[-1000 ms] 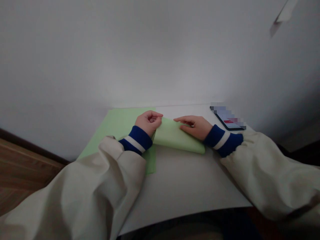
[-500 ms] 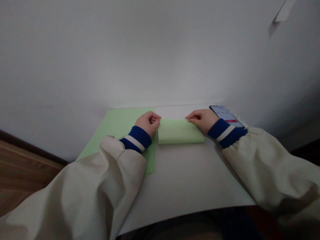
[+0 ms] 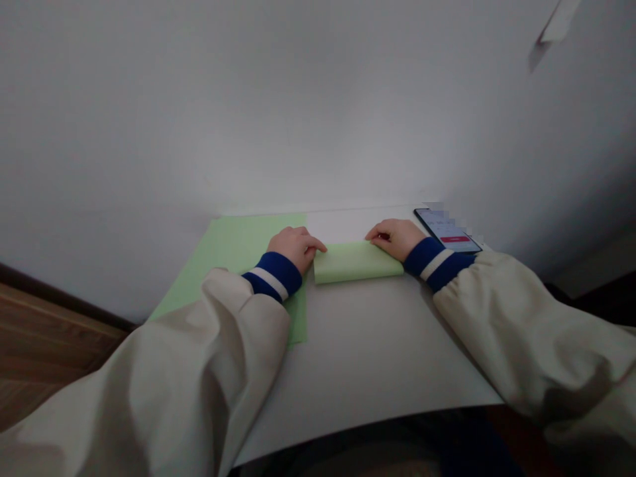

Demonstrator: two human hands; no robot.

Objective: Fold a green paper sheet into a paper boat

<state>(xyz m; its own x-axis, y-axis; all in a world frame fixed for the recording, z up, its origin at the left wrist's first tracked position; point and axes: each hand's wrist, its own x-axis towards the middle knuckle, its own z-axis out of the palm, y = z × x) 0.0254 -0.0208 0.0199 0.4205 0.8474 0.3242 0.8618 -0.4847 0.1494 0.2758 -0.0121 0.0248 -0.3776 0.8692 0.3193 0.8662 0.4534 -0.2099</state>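
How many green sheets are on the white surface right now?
2. A flat green sheet lies at left, partly under the left sleeve. A folded green sheet lies at centre, between the left hand and right hand. Another could be hidden inside the fold.

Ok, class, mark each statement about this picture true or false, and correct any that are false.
1. A folded pale green paper strip lies on a white surface. True.
2. The person's left hand and right hand both touch the strip. True.
3. A black smartphone lies left of the left hand. False: it lies beyond the right hand, on the right.
4. The knitted cuffs are red. False: they are dark blue with a white stripe.
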